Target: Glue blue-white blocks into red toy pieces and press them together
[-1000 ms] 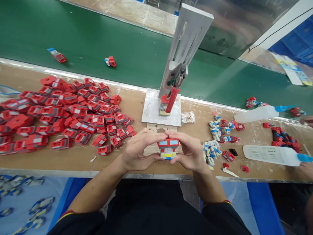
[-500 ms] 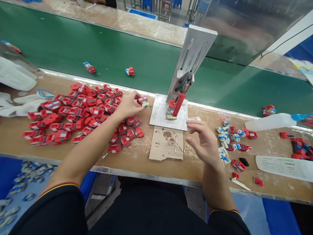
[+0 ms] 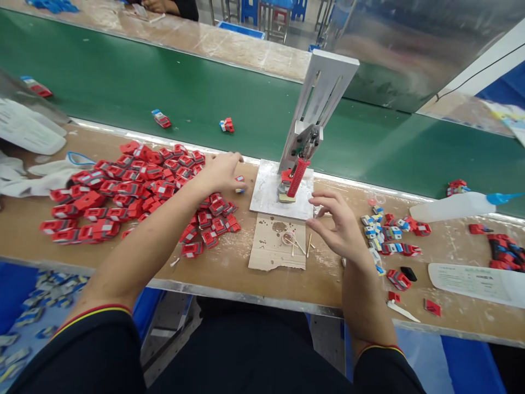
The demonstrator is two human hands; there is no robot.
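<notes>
My left hand [image 3: 221, 172] is beside the right end of the pile of red toy car pieces [image 3: 135, 180]. Its fingers close on a small toy car [image 3: 240, 184], mostly hidden by the hand; a bit of blue, white and yellow shows. Just right of the metal base plate [image 3: 262, 202], my right hand [image 3: 338, 224] is held with fingers curved and thumb apart, nothing between them. Between the hands stands a toggle clamp press with a red handle [image 3: 298, 178]. Under the handle sits a red and yellow toy piece [image 3: 286, 191] on the plate.
A green conveyor belt [image 3: 123, 82] carries a few toy cars behind the bench. Cardboard [image 3: 270, 249] with cotton swabs lies before the press. To the right are blue-and-white pieces [image 3: 373, 227] and a bottle with a blue tip [image 3: 455, 205]. Another person's hand [image 3: 156, 5] shows far back.
My left hand has turned over the toy car, which now shows less. My right hand has shifted slightly left. The cars on the belt have slid to the right.
</notes>
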